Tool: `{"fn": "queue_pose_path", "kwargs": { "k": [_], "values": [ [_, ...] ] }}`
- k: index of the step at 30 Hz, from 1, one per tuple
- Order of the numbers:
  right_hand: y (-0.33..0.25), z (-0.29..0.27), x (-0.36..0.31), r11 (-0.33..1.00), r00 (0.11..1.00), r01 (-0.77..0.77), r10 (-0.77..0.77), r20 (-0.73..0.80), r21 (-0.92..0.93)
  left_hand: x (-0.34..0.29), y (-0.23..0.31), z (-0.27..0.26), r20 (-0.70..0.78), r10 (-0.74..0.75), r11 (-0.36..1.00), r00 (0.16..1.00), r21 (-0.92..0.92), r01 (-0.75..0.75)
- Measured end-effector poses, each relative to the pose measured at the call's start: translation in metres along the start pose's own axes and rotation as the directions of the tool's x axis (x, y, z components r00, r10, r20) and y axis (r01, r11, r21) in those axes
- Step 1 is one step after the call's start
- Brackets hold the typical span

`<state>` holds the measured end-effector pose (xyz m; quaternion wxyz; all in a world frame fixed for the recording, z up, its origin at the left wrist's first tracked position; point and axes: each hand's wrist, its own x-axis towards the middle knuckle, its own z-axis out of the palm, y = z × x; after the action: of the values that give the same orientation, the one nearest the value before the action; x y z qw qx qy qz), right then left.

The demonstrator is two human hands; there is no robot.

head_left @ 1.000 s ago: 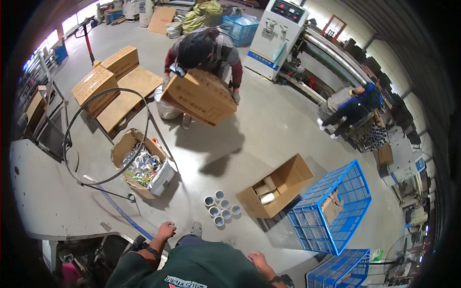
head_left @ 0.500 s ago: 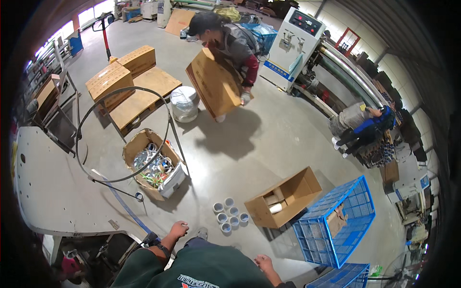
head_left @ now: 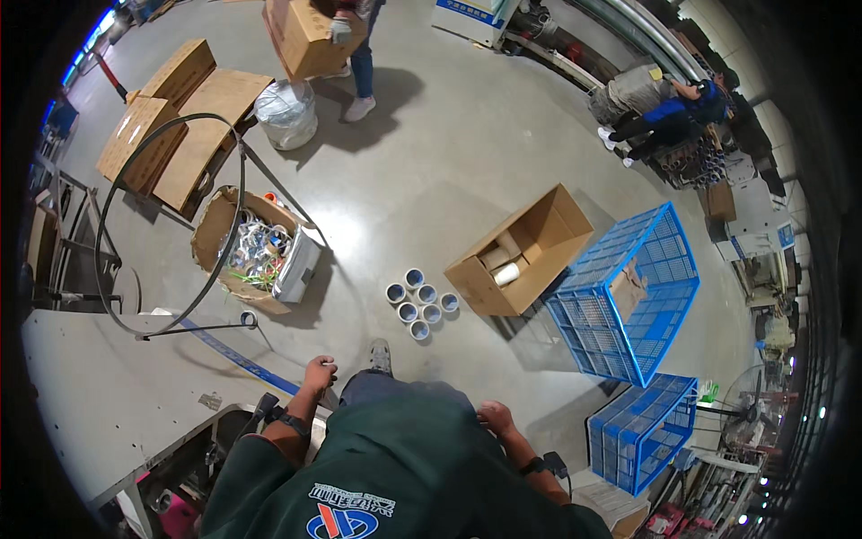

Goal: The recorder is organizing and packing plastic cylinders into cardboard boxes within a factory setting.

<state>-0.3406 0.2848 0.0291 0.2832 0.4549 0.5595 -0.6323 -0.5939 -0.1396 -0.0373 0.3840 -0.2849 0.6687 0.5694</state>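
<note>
My left hand point(head_left: 320, 373) hangs in front of the left side of my body, fingers loosely bent and a little apart, with nothing seen in it. On the other side, my right hand point(head_left: 495, 417) is held low by my dark green shirt, its fingers half curled and apparently without anything in them. Neither hand touches an object. Ahead of me on the floor stand several short white rolls with blue insides point(head_left: 419, 304), closely grouped. To their right lies an open cardboard box point(head_left: 481, 286) holding a few pale cylinders point(head_left: 506, 274).
Blue plastic crates point(head_left: 593, 328) stand at the right. At the left are a white machine table point(head_left: 108, 377), a round metal hoop point(head_left: 106, 211) and a scrap-filled carton point(head_left: 301, 269). A co-worker's gloved hand point(head_left: 341, 29) holds a big carton point(head_left: 305, 40) beside a wrapped white bucket point(head_left: 287, 121).
My view has tilted down, showing more of my body and shifting the floor items upward. The co-worker with the carton has moved toward the upper left. Both my hands stay low and unoccupied.
</note>
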Motion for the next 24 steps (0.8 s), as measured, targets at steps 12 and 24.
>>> {"fn": "queue_pose_path", "kwargs": {
  "k": [12, 24],
  "values": [
    [-0.025, -0.028, 0.040, 0.997, 0.996, 0.013, -0.006, -0.092, 0.071, -0.039, 0.088, 0.035, -0.013, 0.167, 0.986, 0.986, 0.005, -0.167],
    [0.019, -0.009, 0.155, 0.922, 0.916, 0.374, -0.385, 0.117, 0.100, -0.018, 0.281, 0.052, 0.350, 0.570, 0.784, 0.743, 0.039, -0.619]
  ]
}}
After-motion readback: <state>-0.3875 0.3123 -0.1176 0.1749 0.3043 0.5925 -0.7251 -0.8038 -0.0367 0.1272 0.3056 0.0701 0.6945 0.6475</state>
